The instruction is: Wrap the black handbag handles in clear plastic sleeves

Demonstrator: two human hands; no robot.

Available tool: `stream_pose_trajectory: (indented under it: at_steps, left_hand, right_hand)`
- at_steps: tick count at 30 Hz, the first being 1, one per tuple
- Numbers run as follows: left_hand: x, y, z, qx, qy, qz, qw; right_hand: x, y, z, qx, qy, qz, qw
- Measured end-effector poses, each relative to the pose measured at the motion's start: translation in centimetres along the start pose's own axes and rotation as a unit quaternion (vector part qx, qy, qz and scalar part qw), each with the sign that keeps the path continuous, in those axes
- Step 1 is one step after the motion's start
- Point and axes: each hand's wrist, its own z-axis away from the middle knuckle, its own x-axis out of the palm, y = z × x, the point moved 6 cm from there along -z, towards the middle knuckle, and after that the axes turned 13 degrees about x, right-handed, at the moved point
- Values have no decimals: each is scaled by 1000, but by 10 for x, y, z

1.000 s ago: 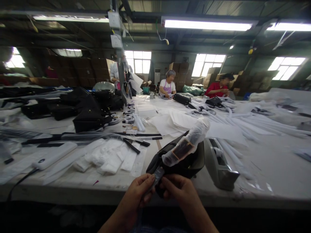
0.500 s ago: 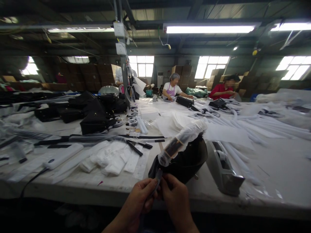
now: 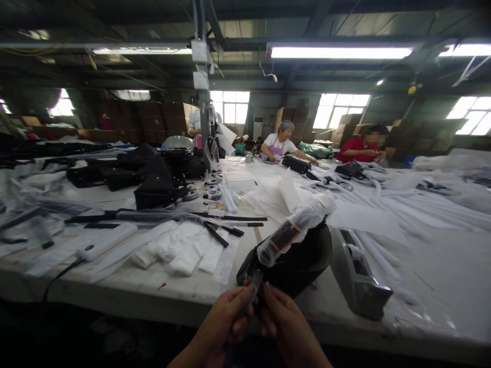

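A black handbag (image 3: pixel 312 260) stands at the table's front edge with its top open. Its handle (image 3: pixel 284 236) is wrapped in clear and white plastic film and arches over the opening. In front of the bag's left end, my left hand (image 3: pixel 233 312) pinches a grey, strap-like strip (image 3: pixel 256 283) between thumb and fingers. Close beside it my right hand (image 3: pixel 282 309) has its thumb and fingers pressed together at the dark edge of the bag. What lies between those right fingertips is hidden.
Right of the bag stands a grey tape dispenser (image 3: pixel 358 278). White plastic sleeves (image 3: pixel 184 248) and a white corded device (image 3: pixel 109 243) lie to the left. Black bags (image 3: pixel 153 179) are piled farther back. Across the table sit co-workers (image 3: pixel 282 143), near another black bag (image 3: pixel 296 163).
The whole view has shifted slightly, so things appear farther right. My hands stay at the bag's left end, with the fingertips a little farther apart and more of the grey strip showing.
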Motion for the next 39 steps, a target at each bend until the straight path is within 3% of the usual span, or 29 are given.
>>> stream_pose_trajectory:
  at_steps: [5, 9, 13, 16, 18, 20, 22, 24, 28, 33, 36, 39]
  left_hand:
    - [3, -4, 1, -34, -10, 76, 997]
    - [-2, -4, 0, -23, -3, 63, 998]
    - [-3, -3, -3, 7, -18, 23, 1000]
    - [-3, -1, -4, 40, -7, -37, 998]
    - [-3, 2, -3, 64, 16, -65, 996]
    - [0, 6, -2, 92, 32, -80, 992]
    - [4, 9, 0, 107, 35, -92, 989]
    - [6, 11, 0, 104, 31, -110, 988]
    - [5, 18, -7, 128, 45, -139, 981]
    - [14, 28, -15, 186, 53, -138, 971]
    - [35, 30, -10, 217, -41, -120, 968]
    - [47, 40, 1, 266, -153, -151, 940]
  right_hand:
    - [19, 5, -1, 126, -152, -206, 958]
    - [28, 8, -10, 158, -193, -246, 937]
    - [19, 9, -6, 82, -142, -150, 975]
    - [-9, -4, 10, 28, -11, 59, 998]
    - [-33, -35, 27, -57, 111, 143, 982]
    - [-48, -78, 46, -151, 186, 106, 965]
    - [-46, -119, 54, -183, 138, 12, 973]
    - [-35, -158, 56, -173, 88, -39, 980]
    - [-8, -225, 50, -182, 49, 18, 982]
    - [19, -267, 28, -160, 82, 74, 981]
    - [34, -290, 22, -175, 104, 84, 975]
    - [49, -319, 25, -196, 98, 161, 962]
